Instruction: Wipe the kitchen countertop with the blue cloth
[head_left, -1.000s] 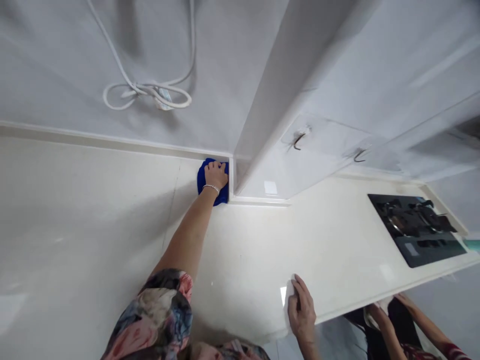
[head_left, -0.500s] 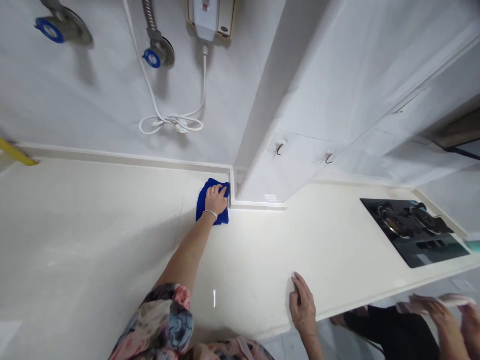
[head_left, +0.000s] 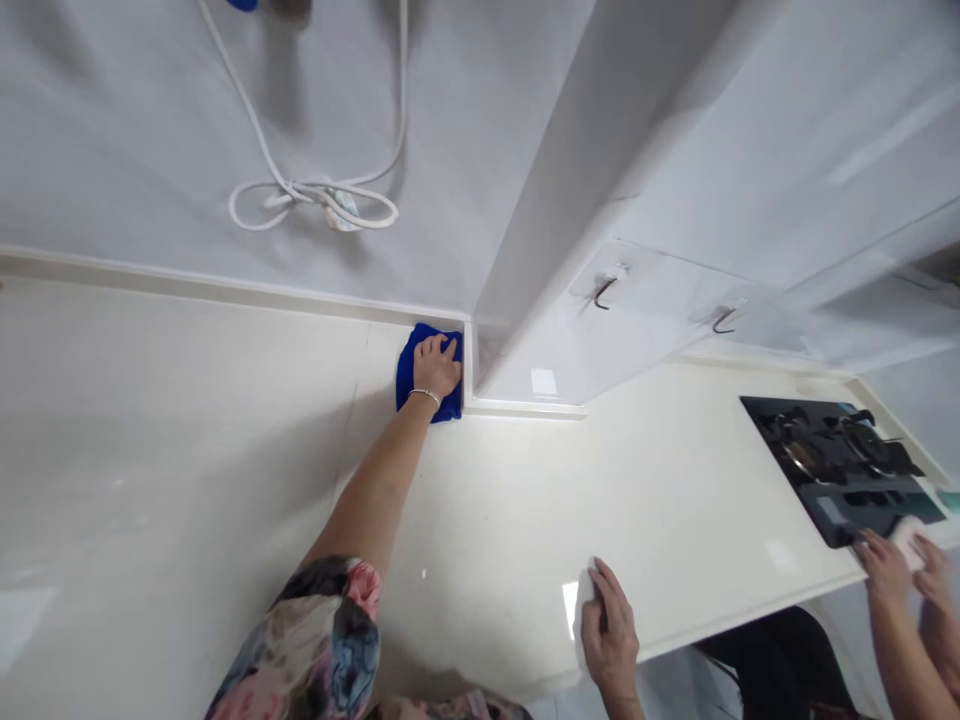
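My left hand [head_left: 436, 366] is stretched far forward and presses down on a blue cloth [head_left: 409, 365] lying on the cream countertop [head_left: 187, 430]. The cloth sits in the inner corner where the back wall meets a white pillar [head_left: 570, 200]. A thin bracelet circles that wrist. My right hand [head_left: 609, 632] lies flat near the counter's front edge, fingers forward, holding nothing.
A black gas hob [head_left: 840, 460] is set into the counter at the right. Another person's hands [head_left: 896, 570] hold a pale cloth at the hob's front corner. A coiled white cable [head_left: 315, 195] hangs on the back wall. Two hooks [head_left: 604, 290] are fixed on the pillar's side.
My left hand stays on the blue cloth in the corner, shifting only slightly. The other person's hands have risen from below the counter to the hob's front corner. The view has tilted down.
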